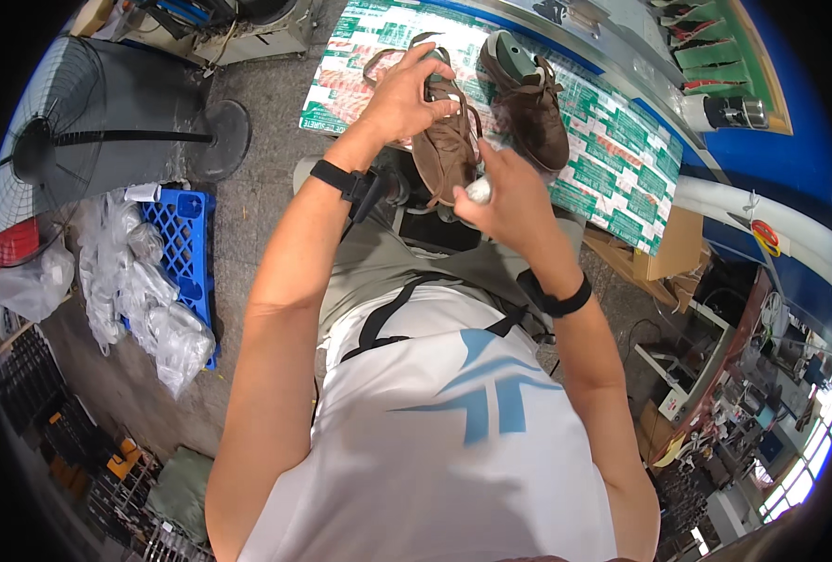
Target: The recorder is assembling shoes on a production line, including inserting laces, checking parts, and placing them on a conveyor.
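A brown lace-up shoe (444,161) points its toe toward me at the near edge of the table, its laces loose. My left hand (407,98) is curled over the shoe's opening, thumb and fingers gripping around the tongue and laces. A lace loop (376,67) sticks out beside those fingers. Close to the toe's right side, my right hand (514,197) is closed on a small white wad (479,191) whose exact kind I cannot make out. The matching brown shoe (535,117), laces tied, lies to the right, apart from both hands.
Green-and-white printed sheeting covers the table (613,173). A silver cylinder (739,113) sits at the far right. Cardboard boxes (674,245) stand below the table's right end. On the left are a floor fan (37,150), a blue plastic pallet (184,234) and clear plastic bags (158,300).
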The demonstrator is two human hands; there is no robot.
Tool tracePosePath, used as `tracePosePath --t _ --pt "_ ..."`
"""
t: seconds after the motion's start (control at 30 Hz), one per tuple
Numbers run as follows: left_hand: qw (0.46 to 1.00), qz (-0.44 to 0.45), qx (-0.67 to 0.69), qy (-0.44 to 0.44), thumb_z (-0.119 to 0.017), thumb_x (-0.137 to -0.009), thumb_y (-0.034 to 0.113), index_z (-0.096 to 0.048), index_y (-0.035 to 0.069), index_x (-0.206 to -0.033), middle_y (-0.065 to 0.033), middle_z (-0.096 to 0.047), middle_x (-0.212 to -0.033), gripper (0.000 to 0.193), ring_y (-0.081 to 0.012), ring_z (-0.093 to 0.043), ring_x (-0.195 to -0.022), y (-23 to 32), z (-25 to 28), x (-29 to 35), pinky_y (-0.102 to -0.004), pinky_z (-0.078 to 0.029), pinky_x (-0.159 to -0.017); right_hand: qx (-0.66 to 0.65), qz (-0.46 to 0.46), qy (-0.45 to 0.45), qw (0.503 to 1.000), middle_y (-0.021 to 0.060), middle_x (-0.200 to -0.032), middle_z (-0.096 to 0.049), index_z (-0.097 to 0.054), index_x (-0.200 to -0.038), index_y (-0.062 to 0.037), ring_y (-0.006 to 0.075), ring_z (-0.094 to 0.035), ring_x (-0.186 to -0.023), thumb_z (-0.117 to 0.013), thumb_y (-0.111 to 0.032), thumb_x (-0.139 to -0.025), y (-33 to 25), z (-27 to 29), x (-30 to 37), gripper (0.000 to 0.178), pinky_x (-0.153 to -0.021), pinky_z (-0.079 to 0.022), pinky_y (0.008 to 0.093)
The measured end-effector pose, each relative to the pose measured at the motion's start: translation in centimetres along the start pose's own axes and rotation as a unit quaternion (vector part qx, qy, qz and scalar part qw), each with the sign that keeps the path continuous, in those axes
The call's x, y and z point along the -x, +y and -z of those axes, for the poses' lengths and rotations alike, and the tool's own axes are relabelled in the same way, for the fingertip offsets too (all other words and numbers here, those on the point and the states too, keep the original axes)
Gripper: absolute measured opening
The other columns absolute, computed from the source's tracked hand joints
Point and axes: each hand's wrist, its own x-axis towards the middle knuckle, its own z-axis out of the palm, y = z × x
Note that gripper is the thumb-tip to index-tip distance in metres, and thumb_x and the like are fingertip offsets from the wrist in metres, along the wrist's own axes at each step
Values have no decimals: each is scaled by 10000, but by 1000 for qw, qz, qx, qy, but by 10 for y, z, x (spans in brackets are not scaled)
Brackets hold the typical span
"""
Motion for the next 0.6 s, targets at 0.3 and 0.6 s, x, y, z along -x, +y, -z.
tracePosePath --t 0.3,0.6 --pt "1000 -7 -9 -8 -923 -894 321 -709 213 -1299 -105 -387 -1769 471 -414 -447 -1572 -4 6 1 -544 -443 -1222 72 40 -8 997 215 -924 -667 -652 -1288 98 430 -700 -876 -911 -353 -783 -4 11 -1 725 -772 -567 501" --pt "995 13 88 -41 -824 -976 392 -768 220 -1302 -91 -388 -1781 372 -400 -419 -1596 -13 12 0 -548 -358 -1292 124 -40 -39 991 237 -911 -682 -680 -1285 118 428 -706 -882 -877 -384 -802 15 19 10 724 -780 -577 498"
